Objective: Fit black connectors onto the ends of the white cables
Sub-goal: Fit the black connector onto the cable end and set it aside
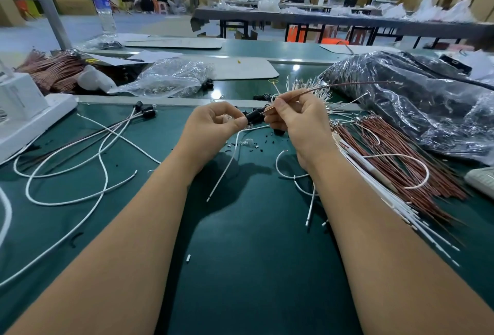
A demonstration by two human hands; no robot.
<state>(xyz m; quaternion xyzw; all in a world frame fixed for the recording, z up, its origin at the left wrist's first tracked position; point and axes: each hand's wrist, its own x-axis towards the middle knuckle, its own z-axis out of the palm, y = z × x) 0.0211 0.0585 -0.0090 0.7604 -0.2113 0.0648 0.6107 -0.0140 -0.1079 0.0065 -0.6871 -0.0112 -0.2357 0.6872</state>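
Note:
My left hand (213, 123) pinches a black connector (254, 116) above the green mat, and a white cable (227, 166) hangs down from it to the mat. My right hand (296, 118) pinches a thin brown wire (347, 84) whose near tip points at the connector's open end. The wire's far end reaches up and right. Finished white cables with black connectors (145, 111) lie to the left. More loose black connectors (263, 97) sit just behind my hands.
A bundle of brown wires (395, 153) and straight white cables (379, 190) lies at my right. A black plastic bag (417, 99) sits behind them. A clear bag (171, 76) and a white device (24, 110) stand at the left. Small scraps dot the green mat (254, 241).

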